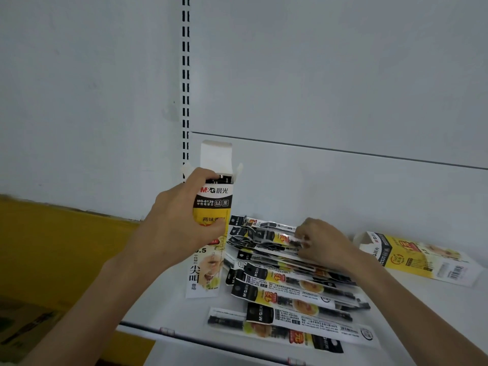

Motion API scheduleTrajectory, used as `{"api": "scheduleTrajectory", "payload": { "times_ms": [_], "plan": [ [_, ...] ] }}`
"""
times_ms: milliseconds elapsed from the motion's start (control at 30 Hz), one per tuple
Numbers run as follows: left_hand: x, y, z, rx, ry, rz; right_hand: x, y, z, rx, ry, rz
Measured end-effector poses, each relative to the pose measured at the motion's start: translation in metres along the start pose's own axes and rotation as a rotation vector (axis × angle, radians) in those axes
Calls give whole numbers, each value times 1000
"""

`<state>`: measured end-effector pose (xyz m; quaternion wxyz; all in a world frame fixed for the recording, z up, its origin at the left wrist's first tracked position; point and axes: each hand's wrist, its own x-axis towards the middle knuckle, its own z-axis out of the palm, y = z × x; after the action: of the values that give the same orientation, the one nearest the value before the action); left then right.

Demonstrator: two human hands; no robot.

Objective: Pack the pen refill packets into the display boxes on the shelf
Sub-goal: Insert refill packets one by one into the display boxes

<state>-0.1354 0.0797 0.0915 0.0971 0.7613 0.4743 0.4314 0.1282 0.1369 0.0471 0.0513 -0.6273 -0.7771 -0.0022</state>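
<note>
Roughly early-to-middle stage, by my reading.

- The person's left hand (179,223) grasps the upright display box (212,196). The thumb lies across the front and the fingers curl round the side, steadying it on the white shelf (163,299).
- The box's top flaps stand open. Dark packet ends show in the mouth, so some refills seem already loaded; how many, I cannot tell.
- The right hand (323,243) sits on the far end of the loose pile of refill packets (287,283), fingertips pinching the top 1 or 2. The exact count in the pinch is unclear.
- The pile lies just right of the upright box, fanned and overlapping, with the nearest packets reaching toward the shelf's front edge.
- A second display box (417,257) lies on its side at far right, well apart from the first, open end toward the pile. Its contents are not visible.

Left to do, as judged:
- Lift the pinched packets into box 1.
- Work through the rest of the pile.
- Stand and fill box 2.

Most of the visible stock sits outside both boxes.
</note>
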Motion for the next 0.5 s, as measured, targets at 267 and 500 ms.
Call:
{"api": "scheduleTrajectory", "payload": {
  "times_ms": [267, 500],
  "plan": [
    [1, 2, -5, -10, -31, -21, -1, -8, -7, 153, 42, -25],
    [3, 2, -9, -38, -57, -53, -3, -21, -37, 818, -14, 21]
  ]
}}
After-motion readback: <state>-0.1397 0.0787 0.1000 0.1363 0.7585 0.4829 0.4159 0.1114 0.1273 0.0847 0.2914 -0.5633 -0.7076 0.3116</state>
